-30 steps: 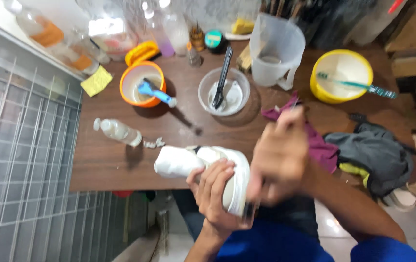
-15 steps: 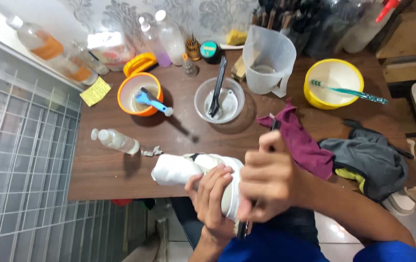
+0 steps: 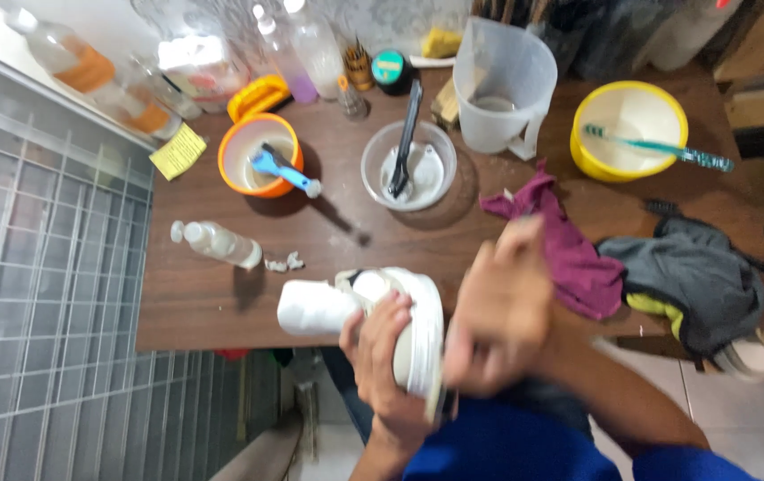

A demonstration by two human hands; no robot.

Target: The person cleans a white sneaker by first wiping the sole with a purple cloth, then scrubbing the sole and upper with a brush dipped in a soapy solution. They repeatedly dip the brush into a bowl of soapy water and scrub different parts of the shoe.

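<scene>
My left hand [image 3: 384, 356] grips a white shoe [image 3: 422, 325] from below and holds it just off the near edge of the brown table [image 3: 221, 303]. White stuffing [image 3: 315, 307] sticks out of the shoe on the left. My right hand [image 3: 499, 312] is blurred and clenched against the right side of the shoe's sole. A small dark tool end [image 3: 446, 405] shows under that fist; what kind of tool it is I cannot make out.
On the table stand an orange bowl [image 3: 232, 165] holding a blue brush, a clear bowl [image 3: 377, 174] with a black brush, a clear jug [image 3: 498, 89], and a yellow bowl [image 3: 618, 165] with a green toothbrush. A small bottle [image 3: 217, 242], maroon cloth [image 3: 573, 263] and grey cloth [image 3: 689, 281] lie nearer. A wire grid [image 3: 43, 312] is at left.
My right hand has shifted down and back along the shoe's sole, staying blurred. The left hand keeps its hold on the shoe in about the same place.
</scene>
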